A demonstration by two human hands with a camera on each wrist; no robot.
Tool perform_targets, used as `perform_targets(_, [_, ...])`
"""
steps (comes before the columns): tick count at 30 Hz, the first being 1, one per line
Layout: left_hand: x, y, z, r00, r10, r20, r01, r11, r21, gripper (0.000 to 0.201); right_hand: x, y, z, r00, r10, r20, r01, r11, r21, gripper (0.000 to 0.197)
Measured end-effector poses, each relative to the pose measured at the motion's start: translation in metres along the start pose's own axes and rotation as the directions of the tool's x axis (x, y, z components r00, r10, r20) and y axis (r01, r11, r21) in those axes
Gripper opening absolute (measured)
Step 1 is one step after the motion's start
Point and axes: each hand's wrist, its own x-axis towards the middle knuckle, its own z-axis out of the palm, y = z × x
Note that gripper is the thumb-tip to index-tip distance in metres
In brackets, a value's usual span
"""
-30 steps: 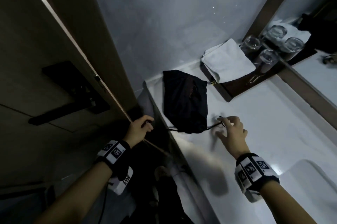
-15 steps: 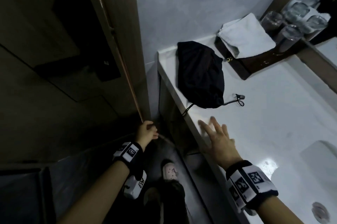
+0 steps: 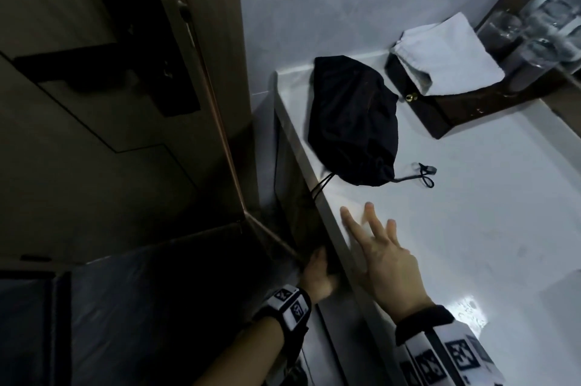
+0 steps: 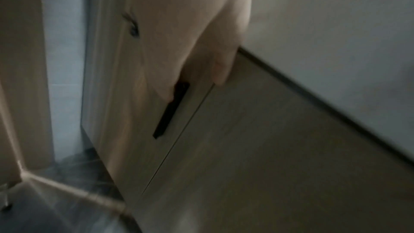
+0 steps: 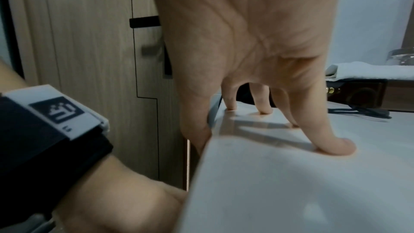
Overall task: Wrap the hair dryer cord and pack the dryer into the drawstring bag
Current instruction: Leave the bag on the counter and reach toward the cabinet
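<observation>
1. A black drawstring bag (image 3: pixel 353 121) lies slumped and bulging on the white bench (image 3: pixel 471 228), near its left edge and just in front of a dark wooden tray (image 3: pixel 440 115) bearing a folded white towel (image 3: pixel 446 61).

2. The cloth looks soft and limp, likely light by itself; the bulge suggests something already inside, though no dryer or its cord can be seen.

3. The bag's mouth is cinched; one drawstring (image 3: pixel 421 175) trails right across the bench, another hangs over the edge. The gathered neck or the strings seem the surest places to take hold.

4. The right hand (image 3: pixel 386 263) rests spread on the bench edge, fingers (image 5: pixel 336 146) straight, pressing the surface and holding nothing.

5. The left hand (image 3: pixel 317 275) reaches below the bench beside a wooden cabinet (image 4: pixel 246 139); blur hides whether it grips anything.
</observation>
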Motion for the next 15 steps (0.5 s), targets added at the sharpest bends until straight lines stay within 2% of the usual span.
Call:
perform_targets(2, [-0.004,-0.003,0.003,0.996,0.064,-0.056,-0.065,0.998,-0.019,0.056,0.000,0.001,0.000,1.000,-0.009,-0.015,0.009,1.000,0.012,0.078])
perform_targets(4, [-0.007,-0.008,0.002,0.992,0.079,-0.099,-0.085,0.994,-0.065,0.044,0.001,0.002,0.001,0.999,-0.012,-0.033,0.012,1.000,0.014,0.077])
perform_targets(7, [-0.007,-0.010,-0.008,0.996,0.004,-0.084,-0.009,0.998,-0.061,0.034,0.001,0.003,0.004,0.999,-0.016,-0.045,0.017,1.000,0.012,0.085])
perform_targets(11, [-0.012,-0.013,-0.027,0.998,-0.057,-0.026,0.053,0.989,-0.139,0.042,-0.002,0.002,0.006,0.997,-0.020,-0.078,0.021,1.000,0.010,0.084])
perform_targets(13, [-0.019,-0.020,-0.039,0.997,-0.078,0.007,0.078,0.994,-0.073,0.054,-0.004,0.000,0.006,0.995,0.017,-0.103,-0.012,0.999,0.052,0.076])
perform_targets(15, [-0.027,-0.028,-0.051,0.993,-0.119,-0.009,0.119,0.992,0.041,0.065,-0.006,-0.006,0.000,0.973,0.106,-0.205,-0.063,0.976,0.208,0.061])
